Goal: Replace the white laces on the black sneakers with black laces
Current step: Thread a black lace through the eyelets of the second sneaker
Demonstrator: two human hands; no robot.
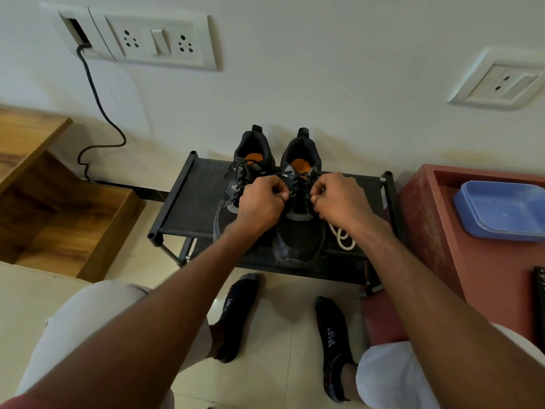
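Note:
Two black sneakers stand side by side on a black shoe rack (188, 202), toes toward me. The left sneaker (227, 211) carries black laces. The right sneaker (298, 237) also shows a black lace (299, 188) across its eyelets. My left hand (261, 200) pinches that lace on the left side of the right sneaker. On the other side of the shoe my right hand (339, 199) pinches the same lace. A loose white lace (343, 239) lies coiled on the rack just right of the right sneaker, partly hidden by my right wrist.
A wooden step unit (59, 202) stands at the left. At the right is a red cabinet (436, 225) holding a blue plastic lid (501, 211). Wall sockets (156, 39) and a hanging cable (97, 107) are behind the rack. My socked feet rest on the tiled floor below.

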